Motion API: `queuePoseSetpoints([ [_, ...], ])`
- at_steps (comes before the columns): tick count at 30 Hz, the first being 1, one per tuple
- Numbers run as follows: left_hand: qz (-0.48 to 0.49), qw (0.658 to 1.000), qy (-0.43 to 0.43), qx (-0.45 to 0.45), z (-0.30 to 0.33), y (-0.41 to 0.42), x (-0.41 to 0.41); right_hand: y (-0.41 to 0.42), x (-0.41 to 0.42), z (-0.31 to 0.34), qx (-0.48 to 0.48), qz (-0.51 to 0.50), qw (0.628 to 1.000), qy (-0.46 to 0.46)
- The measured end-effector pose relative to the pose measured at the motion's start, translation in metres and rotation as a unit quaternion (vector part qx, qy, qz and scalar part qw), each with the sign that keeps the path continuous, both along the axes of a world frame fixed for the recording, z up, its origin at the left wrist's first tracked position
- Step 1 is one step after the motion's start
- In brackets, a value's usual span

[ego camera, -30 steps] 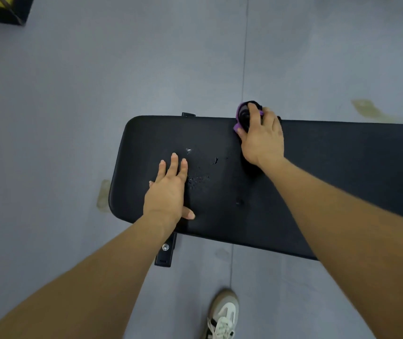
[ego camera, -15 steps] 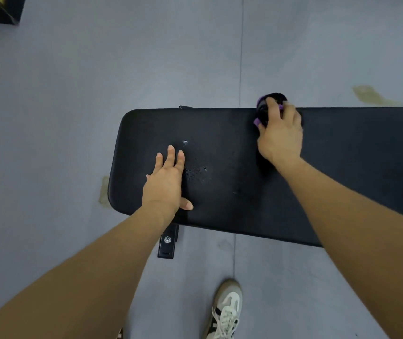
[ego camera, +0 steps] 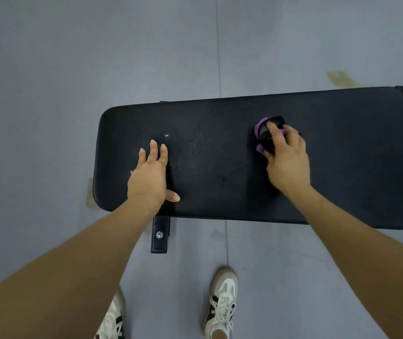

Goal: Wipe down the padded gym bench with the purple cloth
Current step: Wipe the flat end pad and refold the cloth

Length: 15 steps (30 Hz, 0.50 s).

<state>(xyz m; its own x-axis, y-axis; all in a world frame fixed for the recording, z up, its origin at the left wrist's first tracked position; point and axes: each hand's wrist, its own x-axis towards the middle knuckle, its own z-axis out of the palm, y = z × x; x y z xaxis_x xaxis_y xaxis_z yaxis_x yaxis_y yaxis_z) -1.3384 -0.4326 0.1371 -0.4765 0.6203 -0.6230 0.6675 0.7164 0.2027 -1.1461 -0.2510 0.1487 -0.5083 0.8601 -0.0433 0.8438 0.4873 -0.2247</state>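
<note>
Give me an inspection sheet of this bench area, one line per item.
Surface: black padded bench, a nick and pale specks near its left end.
Job's things: purple cloth, bunched on the pad.
Clutter: nothing seen.
Hands: left hand flat on the pad, fingers straight; right hand grips the cloth.
Cables: nothing seen.
Surroundings: grey floor with stains; bench foot; two white shoes.

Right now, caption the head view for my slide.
Right hand grips the purple cloth on the black padded bench; left hand rests flat beside it.
</note>
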Motion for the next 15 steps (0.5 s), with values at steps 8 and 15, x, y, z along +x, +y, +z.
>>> queuePoseSetpoints([
  [8,0.003,1.000,-0.001,0.021,0.001,-0.002,0.002,-0.147,-0.036,-0.021,-0.032,0.164,0.984,0.062],
  [15,-0.018,0.999,0.012,0.024,0.002,-0.001,0.000,-0.069,0.050,0.000,-0.013,-0.090,0.994,0.057],
])
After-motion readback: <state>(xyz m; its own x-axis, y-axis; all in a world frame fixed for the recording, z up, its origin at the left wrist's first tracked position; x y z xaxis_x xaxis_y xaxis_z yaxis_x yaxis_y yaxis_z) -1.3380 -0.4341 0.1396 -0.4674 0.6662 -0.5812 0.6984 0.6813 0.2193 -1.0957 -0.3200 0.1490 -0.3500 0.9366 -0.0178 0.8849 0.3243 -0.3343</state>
